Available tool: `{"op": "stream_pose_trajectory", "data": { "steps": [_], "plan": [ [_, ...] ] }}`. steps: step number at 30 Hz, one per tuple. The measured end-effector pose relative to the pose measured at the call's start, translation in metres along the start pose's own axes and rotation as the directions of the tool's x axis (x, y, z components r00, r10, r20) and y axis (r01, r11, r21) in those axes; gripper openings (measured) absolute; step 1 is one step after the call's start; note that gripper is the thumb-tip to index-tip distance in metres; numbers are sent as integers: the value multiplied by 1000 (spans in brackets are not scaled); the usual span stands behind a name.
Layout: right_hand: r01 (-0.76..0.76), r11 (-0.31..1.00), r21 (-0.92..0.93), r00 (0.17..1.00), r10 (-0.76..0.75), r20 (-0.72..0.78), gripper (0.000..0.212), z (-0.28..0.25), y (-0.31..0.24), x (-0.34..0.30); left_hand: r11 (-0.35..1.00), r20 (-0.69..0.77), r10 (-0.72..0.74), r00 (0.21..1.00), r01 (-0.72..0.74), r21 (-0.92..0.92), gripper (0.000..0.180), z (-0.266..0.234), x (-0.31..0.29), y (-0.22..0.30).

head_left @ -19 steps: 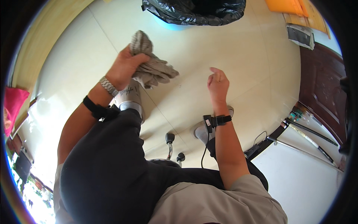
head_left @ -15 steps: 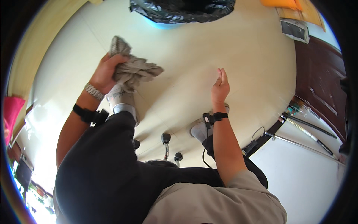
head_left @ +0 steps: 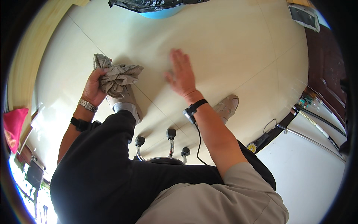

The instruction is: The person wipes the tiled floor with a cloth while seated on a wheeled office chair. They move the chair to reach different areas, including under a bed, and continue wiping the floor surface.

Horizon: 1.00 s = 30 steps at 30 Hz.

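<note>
A crumpled grey-beige cloth (head_left: 118, 78) is bunched in my left hand (head_left: 93, 87), with the thumb pressed over it above my left shoe (head_left: 130, 100). Folds of the fabric hide most of that hand's fingers. My right hand (head_left: 182, 74) is stretched out over the floor to the right of the cloth, apart from it. Its fingers point away from me, slightly blurred, with the thumb spread, and nothing is in it.
At the far edge stands a blue bin (head_left: 162, 13) lined with a black bag (head_left: 156, 4). Chrome stool legs on casters (head_left: 171, 134) are between my feet. A white panel (head_left: 298, 168) with a metal rail lies at the right, near a dark brown door (head_left: 324, 67). Pink cloth (head_left: 15, 127) hangs at left.
My right hand has swung leftward toward the cloth, its fingers now spread. My left hand has come slightly left and nearer with the cloth. The view has shifted, showing less of the bin.
</note>
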State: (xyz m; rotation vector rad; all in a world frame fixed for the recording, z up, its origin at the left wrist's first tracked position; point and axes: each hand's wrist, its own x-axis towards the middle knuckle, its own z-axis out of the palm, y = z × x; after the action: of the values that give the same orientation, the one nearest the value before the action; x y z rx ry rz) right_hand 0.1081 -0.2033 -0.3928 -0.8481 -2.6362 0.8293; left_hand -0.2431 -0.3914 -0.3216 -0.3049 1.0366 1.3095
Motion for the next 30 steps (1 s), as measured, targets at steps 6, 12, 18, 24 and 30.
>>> {"op": "stream_pose_trajectory", "data": {
  "steps": [6, 12, 18, 24, 30],
  "plan": [
    [167, 985, 35, 960, -170, 224, 83, 1, -43, -14, 1000, 19, -13, 1000, 13, -17, 51, -8, 8, -3],
    [470, 880, -72, 815, -401, 417, 71, -46, -5, -35, 1000, 38, -12, 999, 12, -13, 49, -2, 7, -6],
    [403, 907, 124, 796, -414, 441, 70, -70, 12, -19, 999, -7, -34, 999, 34, 38, 45, 10, 1, -5],
    [60, 990, 124, 977, -83, 194, 67, -97, 16, 1, 996, 29, -38, 999, 36, 81, 52, -1, 10, -7],
    [56, 996, -69, 974, -39, 224, 75, -93, 10, -6, 996, 20, -13, 1000, 11, 85, 52, -3, 13, -10]
  ]
}}
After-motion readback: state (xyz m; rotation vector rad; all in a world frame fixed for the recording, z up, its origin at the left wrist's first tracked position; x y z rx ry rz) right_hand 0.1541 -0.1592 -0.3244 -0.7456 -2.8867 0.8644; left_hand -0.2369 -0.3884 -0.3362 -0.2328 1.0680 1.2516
